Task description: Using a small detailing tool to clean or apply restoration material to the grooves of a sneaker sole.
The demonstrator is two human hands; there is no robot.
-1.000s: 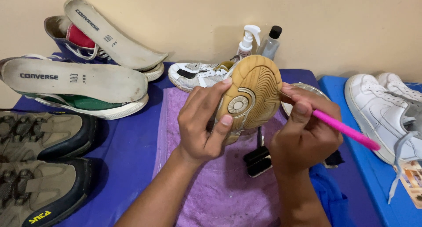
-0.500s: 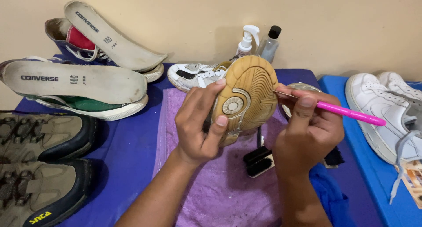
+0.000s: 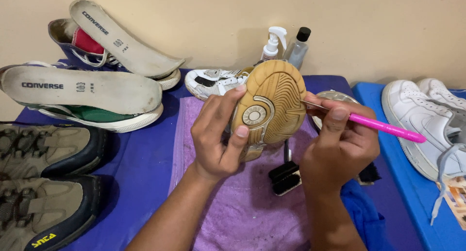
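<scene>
The left hand (image 3: pixel 221 134) grips a tan-soled shoe (image 3: pixel 269 105), fingers wrapped round its edge, thumb pressed on the sole. The sole faces the camera; its long axis runs steeply upward, tilted slightly right, above a purple towel (image 3: pixel 242 212). The right hand (image 3: pixel 340 149) pinches a pink pick tool (image 3: pixel 383 128), whose thin metal tip points left and touches the sole's right edge. A black brush (image 3: pixel 286 177) lies on the towel below. Behind stand a spray bottle (image 3: pixel 272 44) and a black-capped bottle (image 3: pixel 297 47); their contents cannot be made out. White sneakers (image 3: pixel 427 120) sit to the right on a blue surface (image 3: pixel 432 231).
</scene>
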